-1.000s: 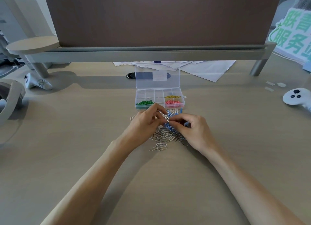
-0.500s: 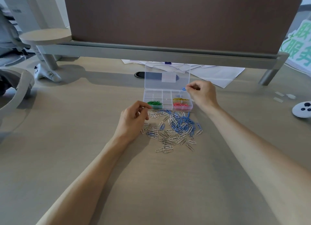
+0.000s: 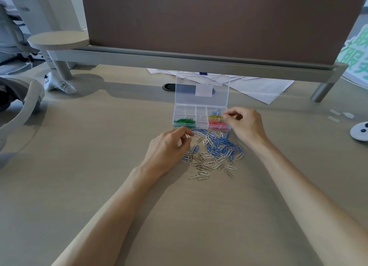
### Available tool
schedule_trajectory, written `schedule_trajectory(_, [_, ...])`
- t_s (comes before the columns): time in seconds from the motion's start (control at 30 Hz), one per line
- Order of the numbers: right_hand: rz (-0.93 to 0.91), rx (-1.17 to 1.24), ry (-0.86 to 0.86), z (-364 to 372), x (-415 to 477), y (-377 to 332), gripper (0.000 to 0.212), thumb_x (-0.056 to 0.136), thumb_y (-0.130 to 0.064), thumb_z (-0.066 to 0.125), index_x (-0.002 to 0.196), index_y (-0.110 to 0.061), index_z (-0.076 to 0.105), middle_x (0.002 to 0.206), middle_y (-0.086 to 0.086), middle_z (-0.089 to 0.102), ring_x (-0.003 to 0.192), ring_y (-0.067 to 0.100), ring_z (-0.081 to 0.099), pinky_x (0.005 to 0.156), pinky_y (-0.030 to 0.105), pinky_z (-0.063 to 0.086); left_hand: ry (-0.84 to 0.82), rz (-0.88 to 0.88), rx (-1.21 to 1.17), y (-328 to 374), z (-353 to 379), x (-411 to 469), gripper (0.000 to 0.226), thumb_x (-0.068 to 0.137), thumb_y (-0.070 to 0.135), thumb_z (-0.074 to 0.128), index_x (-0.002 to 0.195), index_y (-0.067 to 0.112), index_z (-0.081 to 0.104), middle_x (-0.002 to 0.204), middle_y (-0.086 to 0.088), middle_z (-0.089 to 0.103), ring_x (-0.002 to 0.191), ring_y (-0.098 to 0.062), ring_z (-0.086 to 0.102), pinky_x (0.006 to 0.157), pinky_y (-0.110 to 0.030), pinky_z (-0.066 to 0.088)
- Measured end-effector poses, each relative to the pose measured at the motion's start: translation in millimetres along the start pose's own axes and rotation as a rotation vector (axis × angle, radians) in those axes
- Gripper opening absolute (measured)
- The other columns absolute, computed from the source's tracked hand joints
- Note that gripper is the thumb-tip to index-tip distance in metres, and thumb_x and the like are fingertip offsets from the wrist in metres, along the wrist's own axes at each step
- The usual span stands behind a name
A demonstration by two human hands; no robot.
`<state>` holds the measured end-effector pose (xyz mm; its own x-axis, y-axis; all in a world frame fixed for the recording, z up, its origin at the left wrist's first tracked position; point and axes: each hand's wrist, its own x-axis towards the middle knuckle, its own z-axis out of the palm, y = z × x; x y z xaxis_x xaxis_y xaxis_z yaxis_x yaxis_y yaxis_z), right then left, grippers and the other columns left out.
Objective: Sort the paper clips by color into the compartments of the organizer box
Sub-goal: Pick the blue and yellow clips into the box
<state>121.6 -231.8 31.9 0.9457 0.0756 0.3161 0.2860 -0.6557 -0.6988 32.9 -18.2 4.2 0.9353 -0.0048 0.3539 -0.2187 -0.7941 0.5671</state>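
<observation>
Right hand (image 3: 246, 126) hangs loosely pinched at the organizer box (image 3: 201, 117)'s 3 o'clock edge beside blue clips (image 3: 217, 112) in the far-right compartment, can't tell if it's holding one; left hand (image 3: 169, 148) curls at the pile (image 3: 213, 152)'s 9 o'clock, apparently picking.

Soft, even daylight, moderately bright, no hard glare. Diffuse shadows on the bench (image 3: 99, 186) under the raised shelf (image 3: 179, 60) and beside both forearms. Wide-angle distortion bends shelf and edges of frame. Slight overall softness; paper clips (image 3: 213, 154) fairly sharp, corners and the right-edge sign (image 3: 356, 56) blurry.
</observation>
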Motion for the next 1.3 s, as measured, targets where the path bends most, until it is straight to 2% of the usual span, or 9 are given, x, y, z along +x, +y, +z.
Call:
schedule_trajectory(0.17, [0.052,-0.107,-0.091,-13.3,-38.8,4.2,0.008,0.088,-0.028,0.066,0.089,-0.026,0.074,0.072,-0.016,0.064,0.061,0.000,0.053,0.055,0.009,0.036,-0.023,0.048,0.103,7.7,1.7,1.1,0.019,0.087,0.046,0.063,0.102,0.033,0.065,0.096,0.017,0.057,0.088,-0.005,0.050,0.064,-0.026,0.037])
schedule_trajectory(0.3, [0.039,-0.253,-0.147,-11.0,-59.6,15.2,0.027,0.088,-0.036,0.065,0.111,-0.024,0.070,0.106,0.002,0.063,0.101,0.020,0.056,0.083,0.026,0.041,-0.075,0.047,0.194,11.5,5.8,2.3,0.021,0.090,0.043,0.060,0.106,0.031,0.066,0.111,0.015,0.058,0.110,-0.007,0.048,0.070,-0.028,0.041])
schedule_trajectory(0.43, [0.051,-0.269,-0.148,-4.6,-64.7,18.5,0.030,0.092,-0.035,0.060,0.119,-0.023,0.067,0.117,0.003,0.058,0.115,0.024,0.047,0.091,0.025,0.033,-0.051,-0.003,0.184,11.7,6.6,4.6,0.010,0.092,0.029,0.058,0.097,0.031,0.067,0.107,0.016,0.059,0.103,-0.007,0.052,0.064,-0.026,0.036])
schedule_trajectory(0.53, [0.046,-0.236,-0.134,-2.0,-63.8,14.4,0.028,0.091,-0.039,0.059,0.110,-0.022,0.071,0.109,0.004,0.061,0.112,0.023,0.050,0.085,0.025,0.035,-0.034,-0.018,0.163,9.5,7.1,4.7,0.013,0.092,0.023,0.057,0.093,0.031,0.067,0.104,0.017,0.060,0.095,-0.008,0.054,0.061,-0.026,0.034])
schedule_trajectory(0.73, [0.082,-0.320,-0.133,3.1,-61.5,9.4,0.042,0.084,-0.050,0.065,0.115,-0.022,0.067,0.108,0.004,0.057,0.108,0.023,0.051,0.085,0.031,0.041,0.004,-0.028,0.178,5.5,8.0,3.9,0.014,0.092,0.020,0.054,0.098,0.026,0.066,0.108,0.011,0.062,0.096,-0.016,0.056,0.064,-0.029,0.041])
schedule_trajectory(0.83, [0.067,-0.312,-0.105,5.1,-58.7,7.6,0.029,0.083,-0.047,0.067,0.102,-0.025,0.070,0.096,-0.001,0.058,0.095,0.019,0.054,0.073,0.029,0.040,0.027,-0.005,0.189,5.2,9.1,3.7,0.013,0.094,0.022,0.054,0.100,0.025,0.066,0.109,0.009,0.060,0.101,-0.016,0.056,0.064,-0.032,0.047])
schedule_trajectory(0.97, [0.073,-0.258,-0.100,4.2,-53.3,7.6,0.013,0.084,-0.038,0.069,0.085,-0.025,0.072,0.086,-0.005,0.067,0.084,0.015,0.061,0.070,0.030,0.048,-0.007,0.021,0.215,11.9,7.8,6.8,0.012,0.092,0.033,0.060,0.098,0.025,0.069,0.103,0.010,0.058,0.103,-0.011,0.052,0.063,-0.028,0.039])
schedule_trajectory(1.2, [0.000,-0.216,-0.139,3.7,-49.7,7.3,0.011,0.088,-0.028,0.068,0.078,-0.023,0.066,0.077,-0.009,0.059,0.072,0.011,0.054,0.061,0.026,0.037,-0.096,0.005,0.218,17.1,7.6,15.2,0.009,0.088,0.034,0.065,0.093,0.028,0.069,0.099,0.013,0.059,0.103,-0.010,0.051,0.064,-0.027,0.038])
schedule_trajectory(1.3, [-0.035,-0.191,-0.145,3.6,-50.2,10.4,0.012,0.089,-0.026,0.066,0.076,-0.025,0.064,0.078,-0.010,0.058,0.074,0.012,0.054,0.062,0.028,0.040,-0.124,0.018,0.218,17.5,6.0,19.3,0.004,0.088,0.029,0.063,0.089,0.027,0.067,0.099,0.014,0.061,0.101,-0.010,0.053,0.068,-0.028,0.044])
